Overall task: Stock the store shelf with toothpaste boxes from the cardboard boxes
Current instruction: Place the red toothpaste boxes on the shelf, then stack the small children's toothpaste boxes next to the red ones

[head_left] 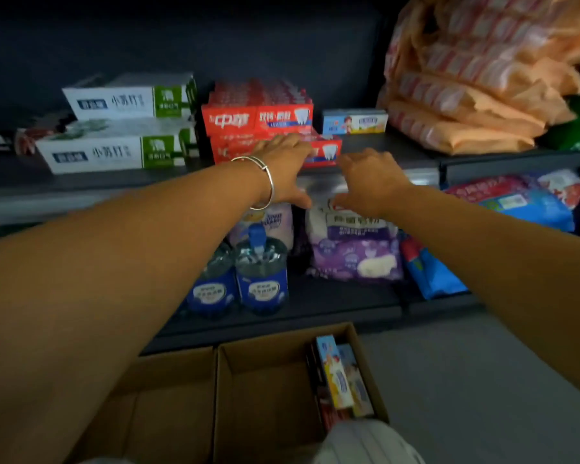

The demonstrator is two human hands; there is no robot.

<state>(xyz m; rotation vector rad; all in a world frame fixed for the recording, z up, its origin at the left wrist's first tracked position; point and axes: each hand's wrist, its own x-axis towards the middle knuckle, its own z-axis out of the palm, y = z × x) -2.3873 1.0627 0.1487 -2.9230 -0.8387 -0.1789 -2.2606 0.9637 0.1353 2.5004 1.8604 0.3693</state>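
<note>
The left hand [278,169] covers part of the lower red toothpaste boxes [318,150] at the shelf's [81,182] front edge. Orange packets [466,72] are blurred, cut off at the top right.

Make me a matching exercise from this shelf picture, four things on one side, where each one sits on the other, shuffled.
Things:
1. red toothpaste boxes
2. white and green toothpaste boxes
3. water bottles
4. cardboard box

Places:
A. lower shelf
B. on the floor, holding a few boxes
C. upper shelf, under the left hand
D. upper shelf, far left

Pairs: 1-C, 2-D, 3-A, 4-B
</note>
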